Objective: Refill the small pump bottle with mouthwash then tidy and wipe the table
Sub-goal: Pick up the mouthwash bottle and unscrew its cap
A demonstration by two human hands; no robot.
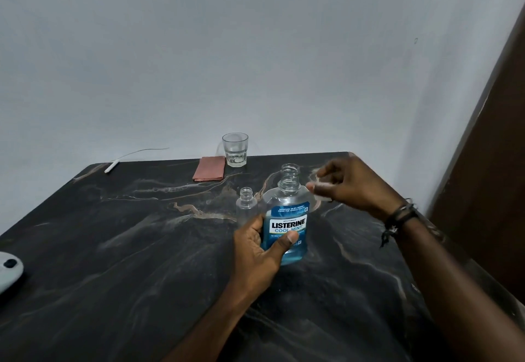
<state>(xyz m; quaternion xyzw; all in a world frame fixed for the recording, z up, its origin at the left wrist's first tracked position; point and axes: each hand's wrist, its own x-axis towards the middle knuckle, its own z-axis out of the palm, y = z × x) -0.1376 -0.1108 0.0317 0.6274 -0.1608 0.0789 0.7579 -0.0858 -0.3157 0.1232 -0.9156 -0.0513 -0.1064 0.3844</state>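
A mouthwash bottle (287, 228), labelled Listerine Cool Mint, stands upright on the dark marbled table (113, 248). It is about half full of blue liquid and its neck is uncapped. My left hand (262, 251) grips its lower body, thumb across the label. Just left of it, touching or nearly so, stands the small clear bottle (246, 202), with no pump on it and no liquid visible inside. My right hand (352, 188) hovers to the right of the mouthwash bottle's neck and pinches a small pale object (321, 191), too blurred to identify.
A drinking glass (235, 150) stands at the table's far edge with a folded pink cloth (209, 172) beside it. A white cable end (111, 166) lies at the far left corner. A grey device (8, 272) sits at the left edge. A brown wooden panel (497, 191) rises on the right.
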